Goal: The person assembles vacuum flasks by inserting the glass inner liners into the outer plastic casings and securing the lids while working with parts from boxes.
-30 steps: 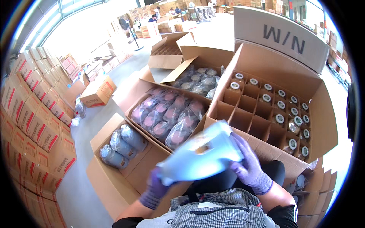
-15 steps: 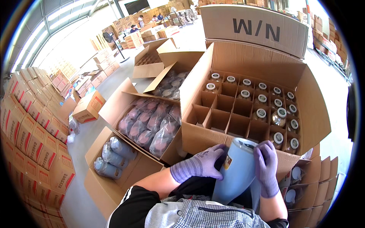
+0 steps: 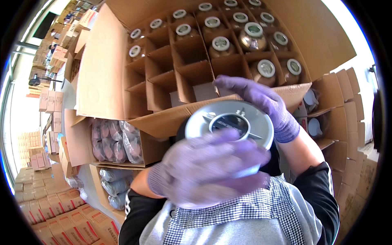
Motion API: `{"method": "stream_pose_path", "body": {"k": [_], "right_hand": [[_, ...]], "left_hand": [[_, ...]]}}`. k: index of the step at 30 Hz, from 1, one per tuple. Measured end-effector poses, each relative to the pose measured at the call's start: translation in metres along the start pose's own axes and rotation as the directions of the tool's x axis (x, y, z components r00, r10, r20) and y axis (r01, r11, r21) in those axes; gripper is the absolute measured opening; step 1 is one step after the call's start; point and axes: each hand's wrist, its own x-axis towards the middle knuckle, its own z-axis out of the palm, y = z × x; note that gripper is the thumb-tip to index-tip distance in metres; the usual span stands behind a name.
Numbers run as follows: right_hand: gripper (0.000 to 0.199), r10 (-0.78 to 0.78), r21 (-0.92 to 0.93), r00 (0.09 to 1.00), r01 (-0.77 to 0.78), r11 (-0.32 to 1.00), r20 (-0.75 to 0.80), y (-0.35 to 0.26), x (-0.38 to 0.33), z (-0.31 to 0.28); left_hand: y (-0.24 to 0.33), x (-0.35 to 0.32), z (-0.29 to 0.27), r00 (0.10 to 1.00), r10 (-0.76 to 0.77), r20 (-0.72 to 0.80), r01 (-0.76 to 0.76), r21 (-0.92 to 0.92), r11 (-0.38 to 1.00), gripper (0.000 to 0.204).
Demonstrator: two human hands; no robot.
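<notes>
In front of my torso is a blue jug body [image 3: 245,170], its round pale grey end [image 3: 200,122] turned up with a dark disc at its centre. My left hand [image 3: 208,171], in a purple glove, lies across the near part of this end, smeared by motion. Against the far right rim rests my gloved right hand [image 3: 271,106], fingers stretched out toward the carton. Beyond stands an open divided carton [image 3: 179,111] with several silvery bottles [image 3: 253,38] with pale ringed mouths in its cells. The jug's lower part is hidden behind my left hand.
Left of the carton, an open box [image 3: 149,151] holds plastic-wrapped pinkish pieces [image 3: 108,139]. Nearer, blue wrapped jugs [image 3: 114,190] lie in another box. To the right, a divided carton [image 3: 337,116] holds pale-topped pieces [image 3: 314,126]. Stacked cartons [image 3: 81,224] fill the lower left.
The view has tipped and turned toward the carton. The blue jug body now shows its round end upward. My left hand has moved from its side to across this end; my right fingers have straightened.
</notes>
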Motion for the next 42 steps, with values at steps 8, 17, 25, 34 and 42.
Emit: {"method": "stream_pose_path", "body": {"k": [8, 17, 25, 34, 42], "right_hand": [[0.071, -0.516, -0.541, 0.857, 0.425, 0.725, -0.018, -0.003, -0.058, 0.024], [0.063, -0.052, -0.23, 0.988, 0.018, 0.973, -0.143, -0.052, -0.03, 0.038], [0.061, -0.209, -0.157, 0.977, 0.202, 0.967, -0.029, -0.005, -0.033, 0.019], [0.062, 0.454, 0.577, 0.848, -0.233, 0.783, -0.274, 0.009, 0.078, 0.027], [0.084, -0.435, -0.957, 0.879, 0.267, 0.113, 0.194, 0.014, 0.065, 0.0]], "left_hand": [[-0.026, -0.015, -0.028, 0.919, -0.316, 0.237, 0.331, -0.028, 0.943, 0.12], [-0.029, 0.046, -0.053, 0.919, -0.229, 0.321, 0.316, -0.251, 0.915, 0.096], [-0.006, 0.001, -0.038, 0.902, -0.162, 0.401, 0.136, 0.091, 0.986, 0.108], [-0.048, 0.072, -0.058, 0.726, -0.686, 0.04, 0.687, -0.03, 0.726, 0.078], [-0.114, 0.009, 0.001, 0.522, -0.834, -0.182, 0.466, -0.757, 0.457, 0.045]]}}
